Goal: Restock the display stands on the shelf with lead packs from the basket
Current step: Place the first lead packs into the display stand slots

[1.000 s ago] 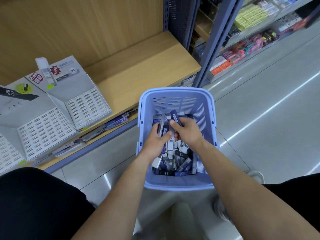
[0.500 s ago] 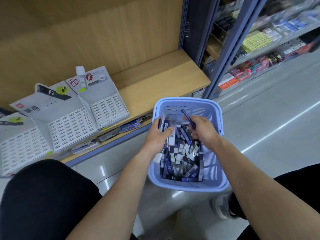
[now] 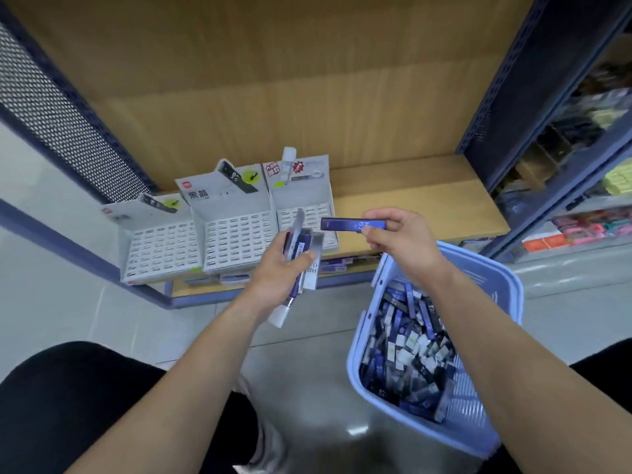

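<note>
Near left and near right edges: black-clad knees. At near right, on the grey floor, a light-blue basket, heaped with dark blue, black and white lead packs.

Beyond the knees, grips a bundle of packs in the left hand, thumb pressed across the front and fingers curled behind, with a white-capped end poking out below the palm. Just to the right, above the basket's far rim, pinches a single blue pack between thumb and fingertips of the right hand. Held level, pointing left toward the bundle, close to it but apart.

Farther off, on the wooden shelf: three grey-white display stands side by side at the left end, namely the left stand, the middle stand and the right stand. Each with a sloping slotted tray and a printed header card; too blurred to tell whether any slot is filled.

Farthest: the wooden back panel, dark blue uprights and, at far right, a blurred neighbouring rack of coloured goods.
</note>
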